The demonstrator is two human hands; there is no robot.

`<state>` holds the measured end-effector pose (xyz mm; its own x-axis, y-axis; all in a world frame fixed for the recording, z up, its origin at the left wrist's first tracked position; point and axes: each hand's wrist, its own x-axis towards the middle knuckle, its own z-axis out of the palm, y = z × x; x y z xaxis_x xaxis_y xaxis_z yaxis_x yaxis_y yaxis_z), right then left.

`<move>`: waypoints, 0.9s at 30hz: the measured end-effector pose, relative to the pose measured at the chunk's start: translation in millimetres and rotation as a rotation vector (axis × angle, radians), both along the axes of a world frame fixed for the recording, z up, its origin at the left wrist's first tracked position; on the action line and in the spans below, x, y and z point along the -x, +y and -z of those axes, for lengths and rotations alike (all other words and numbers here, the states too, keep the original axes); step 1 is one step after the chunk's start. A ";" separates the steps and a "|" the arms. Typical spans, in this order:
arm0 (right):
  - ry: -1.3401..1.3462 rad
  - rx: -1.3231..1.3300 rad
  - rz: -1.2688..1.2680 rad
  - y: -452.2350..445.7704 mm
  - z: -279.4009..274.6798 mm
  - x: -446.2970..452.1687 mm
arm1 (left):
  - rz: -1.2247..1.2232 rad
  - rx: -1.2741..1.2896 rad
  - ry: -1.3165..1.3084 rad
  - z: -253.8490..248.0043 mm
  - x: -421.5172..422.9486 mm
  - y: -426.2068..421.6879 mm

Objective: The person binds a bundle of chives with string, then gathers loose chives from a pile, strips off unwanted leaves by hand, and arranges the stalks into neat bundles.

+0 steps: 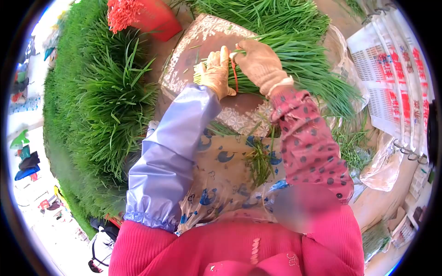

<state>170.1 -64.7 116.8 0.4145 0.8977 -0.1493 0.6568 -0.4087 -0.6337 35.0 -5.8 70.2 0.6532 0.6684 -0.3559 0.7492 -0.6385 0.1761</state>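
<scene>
A bundle of long green leaves that look like garlic chives [299, 64] lies across a patterned board [182, 57], stem ends to the left. My gloved left hand [215, 71] rests on the stems with its fingers stretched out and thumb apart. A thin red tie [235, 76] runs around the bundle just right of that hand. My gloved right hand [261, 62] is closed, fingertips pinching the upper end of the tie above the bundle. Its palm side is hidden.
A red container [159, 20] holding many red ties [123, 14] stands at the back left. Tall piled greens [99, 101] fill the left side. More leaves [267, 16] lie behind the board. A white crate [391, 73] stands at right; loose leaves [261, 161] lie on my apron [221, 170].
</scene>
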 end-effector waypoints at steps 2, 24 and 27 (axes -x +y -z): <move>-0.042 0.076 -0.021 15.2 6.0 5.6 | -0.007 -0.015 0.018 -0.9 -1.6 -2.6; 1.142 -0.209 0.505 41.5 1.4 0.1 | -0.108 -0.288 -0.048 41.1 -7.2 -1.6; 1.114 -0.223 0.422 23.3 -20.6 13.3 | -0.117 -0.233 -0.031 34.6 -8.1 3.1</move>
<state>156.8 -41.4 137.4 0.4239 0.7743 -0.4698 -0.4521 -0.2685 -0.8506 43.1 -2.7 35.6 0.5744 0.8018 -0.1648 0.8172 -0.5734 0.0583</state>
